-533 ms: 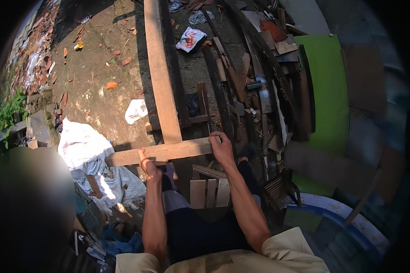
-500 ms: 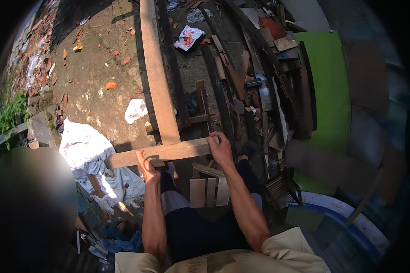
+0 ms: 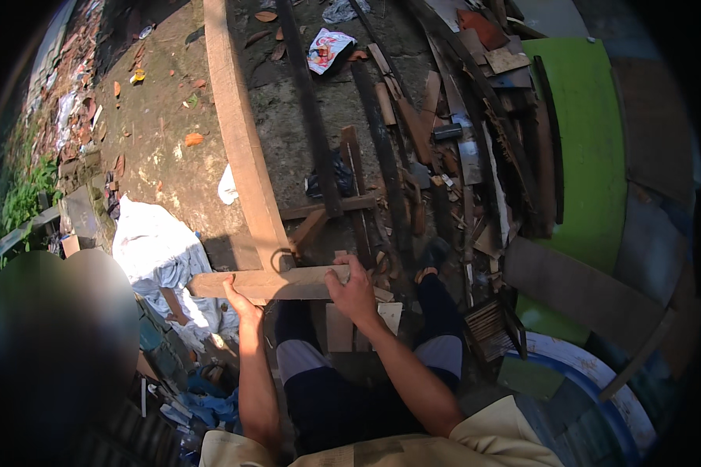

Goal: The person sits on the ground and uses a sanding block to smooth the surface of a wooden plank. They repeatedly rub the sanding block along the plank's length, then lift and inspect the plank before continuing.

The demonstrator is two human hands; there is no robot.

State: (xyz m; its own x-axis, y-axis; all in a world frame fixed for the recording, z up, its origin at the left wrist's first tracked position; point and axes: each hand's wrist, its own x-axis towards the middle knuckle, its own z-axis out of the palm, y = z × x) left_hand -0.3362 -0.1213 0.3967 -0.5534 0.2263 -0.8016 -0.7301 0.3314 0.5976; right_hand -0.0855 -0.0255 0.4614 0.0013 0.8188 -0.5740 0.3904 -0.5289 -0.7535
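Note:
A short wooden board [image 3: 303, 284] lies crosswise in front of my legs, gripped near both ends. My left hand [image 3: 245, 303] is closed on its left part, thumb on the top face and fingers out of sight below. My right hand [image 3: 353, 294] wraps round the right end. A long wooden beam [image 3: 241, 132] stretches away from me, its near end meeting the board between my hands. A dark curved mark [image 3: 282, 259] shows at that joint. Whether the two pieces are fastened I cannot tell.
To the left lies a crumpled white sack [image 3: 159, 241]. Dark beams [image 3: 307, 109] and wood scraps cover the ground ahead and right. Further right are a green panel [image 3: 580, 156], a small slatted wooden piece [image 3: 494, 331] and a round blue-rimmed thing [image 3: 599, 373].
Both hands and the short board have shifted lower in view, and the right hand has come leftward. The long beam's far end has swung left.

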